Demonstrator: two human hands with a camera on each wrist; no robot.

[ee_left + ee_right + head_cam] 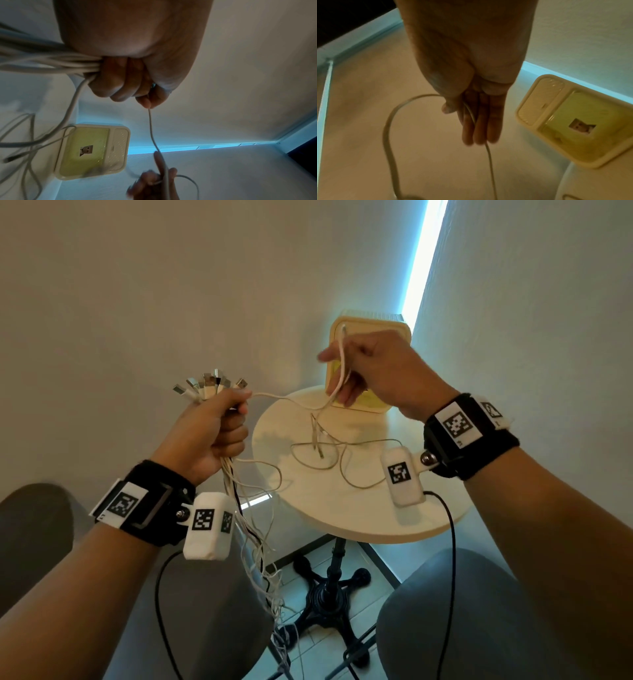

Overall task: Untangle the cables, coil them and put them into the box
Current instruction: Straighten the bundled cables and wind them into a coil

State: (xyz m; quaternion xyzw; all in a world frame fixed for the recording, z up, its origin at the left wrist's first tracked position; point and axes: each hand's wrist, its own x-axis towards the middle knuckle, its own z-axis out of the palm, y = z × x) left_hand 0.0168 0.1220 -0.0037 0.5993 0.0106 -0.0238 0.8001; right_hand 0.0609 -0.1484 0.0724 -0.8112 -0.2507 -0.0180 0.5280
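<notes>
My left hand (219, 426) grips a bundle of white cables (253, 542) in a fist beside the table. Their USB plugs (209, 386) fan out above the fist, and the tangled rest hangs toward the floor. One white cable (291, 398) runs from this fist across to my right hand (363, 368). That hand pinches it in front of the cream box (394, 326), with the cable's end (343, 330) sticking up. The left wrist view shows the fist (123, 83) and the cable (151, 132). In the right wrist view the thumb holds the cable (489, 162) against the fingers (477, 121).
The box (573, 121) stands open at the back of a small round table (342, 518), close to the walls. Loose cable loops (329, 453) lie on the tabletop. A black pedestal base (329, 587) stands below. Grey rounded shapes (462, 611) flank it left and right.
</notes>
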